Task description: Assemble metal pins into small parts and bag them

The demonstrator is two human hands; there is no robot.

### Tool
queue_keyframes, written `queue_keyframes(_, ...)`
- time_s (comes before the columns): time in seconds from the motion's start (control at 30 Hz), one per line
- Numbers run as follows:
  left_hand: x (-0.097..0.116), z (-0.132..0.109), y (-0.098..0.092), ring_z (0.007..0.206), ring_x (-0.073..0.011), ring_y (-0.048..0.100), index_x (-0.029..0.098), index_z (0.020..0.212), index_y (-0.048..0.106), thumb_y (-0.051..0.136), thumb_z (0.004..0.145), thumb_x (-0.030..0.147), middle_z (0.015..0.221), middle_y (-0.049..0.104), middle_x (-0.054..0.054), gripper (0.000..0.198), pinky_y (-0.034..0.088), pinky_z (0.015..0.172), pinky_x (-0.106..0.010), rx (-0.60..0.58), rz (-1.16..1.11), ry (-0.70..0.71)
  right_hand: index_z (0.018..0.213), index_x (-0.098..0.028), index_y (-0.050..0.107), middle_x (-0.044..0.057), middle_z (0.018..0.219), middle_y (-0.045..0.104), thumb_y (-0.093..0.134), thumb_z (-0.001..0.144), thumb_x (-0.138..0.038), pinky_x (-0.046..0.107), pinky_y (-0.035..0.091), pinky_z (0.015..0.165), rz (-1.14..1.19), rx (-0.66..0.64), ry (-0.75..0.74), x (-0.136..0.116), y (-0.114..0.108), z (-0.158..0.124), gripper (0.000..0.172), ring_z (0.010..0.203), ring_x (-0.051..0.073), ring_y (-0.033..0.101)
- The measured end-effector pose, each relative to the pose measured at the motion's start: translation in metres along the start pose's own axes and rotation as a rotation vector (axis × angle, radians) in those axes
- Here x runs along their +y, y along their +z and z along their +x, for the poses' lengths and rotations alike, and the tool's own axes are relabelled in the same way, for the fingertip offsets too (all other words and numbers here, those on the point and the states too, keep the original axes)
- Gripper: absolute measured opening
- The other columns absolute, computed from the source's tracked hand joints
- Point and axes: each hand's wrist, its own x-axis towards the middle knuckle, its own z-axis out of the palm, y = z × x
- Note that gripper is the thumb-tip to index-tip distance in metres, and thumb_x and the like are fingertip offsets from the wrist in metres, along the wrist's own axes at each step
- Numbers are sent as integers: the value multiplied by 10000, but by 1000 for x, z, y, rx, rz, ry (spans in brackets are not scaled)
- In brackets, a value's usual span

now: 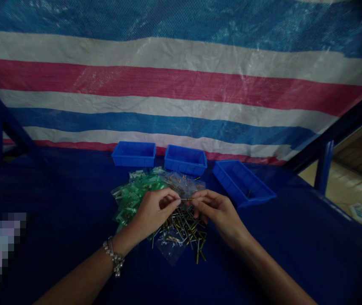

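Observation:
A thin metal rod [186,199] is stretched level between my two hands, over a heap of similar rods. My left hand [157,209] pinches its left end between thumb and fingertips. The right end sits in the fingertips of my right hand [217,210]. Below lie many loose brass and silver-coloured metal rods [190,228], pointing every way. Green plastic packets [136,192] are piled to the left, partly behind my left hand. A clear plastic bag [183,182] with small pieces in it lies behind my hands, and another clear bag [172,248] lies in front of the rods.
Three blue bins stand along the back: a left bin [133,161], a middle bin [185,166] and a right bin [253,199] set at an angle with a small dark item inside. They rest on a dark blue table [73,212]. A striped tarp [174,84] hangs behind, between blue frame bars.

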Motion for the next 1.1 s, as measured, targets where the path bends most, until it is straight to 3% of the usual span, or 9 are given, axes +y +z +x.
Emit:
queue_keyframes(0.27, 6, 0, -1, 574, -95, 508, 151, 779, 595, 511, 780, 264, 660, 583, -10, 140, 394, 538, -225, 47, 113, 69, 808, -154, 586, 34, 700, 650, 649, 667, -370, 175, 281, 373, -35, -2, 16, -3, 0, 0, 266, 457, 74, 501)
queue_keyframes(0.77, 4, -5, 0, 627, -84, 479, 149, 810, 548, 470, 816, 162, 812, 516, -27, 79, 412, 549, -217, 139, 313, 380, 743, -151, 601, 2, 618, 617, 684, 623, -323, 176, 311, 402, -24, 33, 42, -8, 3, -1, 226, 466, 61, 465)
queue_keyframes(1.1, 4, -5, 0, 658, -88, 490, 149, 826, 541, 473, 819, 158, 831, 515, -29, 69, 430, 596, -233, 136, 350, 398, 744, -156, 597, -11, 604, 593, 676, 637, -317, 179, 312, 415, -38, 23, 42, -7, 2, 0, 208, 478, 61, 457)
